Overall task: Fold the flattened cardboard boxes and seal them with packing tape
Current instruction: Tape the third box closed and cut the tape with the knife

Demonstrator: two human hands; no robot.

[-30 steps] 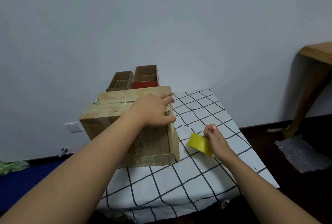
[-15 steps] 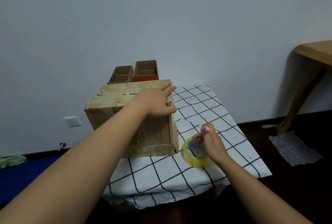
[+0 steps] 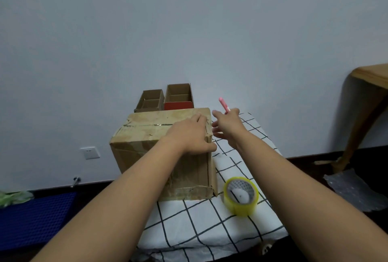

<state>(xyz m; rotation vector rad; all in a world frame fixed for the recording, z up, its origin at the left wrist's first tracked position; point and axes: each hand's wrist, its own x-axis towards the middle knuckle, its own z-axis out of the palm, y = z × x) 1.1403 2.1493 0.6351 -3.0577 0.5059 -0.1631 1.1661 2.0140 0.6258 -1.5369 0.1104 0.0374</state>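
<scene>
The right hand (image 3: pixel 227 127) had left the tape roll (image 3: pixel 241 196) on the counter, gripping a pink cutter (image 3: pixel 223 105) best drawn cleanly beside the flat, box-pressing left hand (image 3: pixel 190 136).

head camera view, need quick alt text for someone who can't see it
A person's left hand presses on the top of a taped cardboard box on a checked tablecloth, while the right hand, holding a pink pen, reaches toward the box's right edge. A yellow roll of tape lies beside the box.
</scene>
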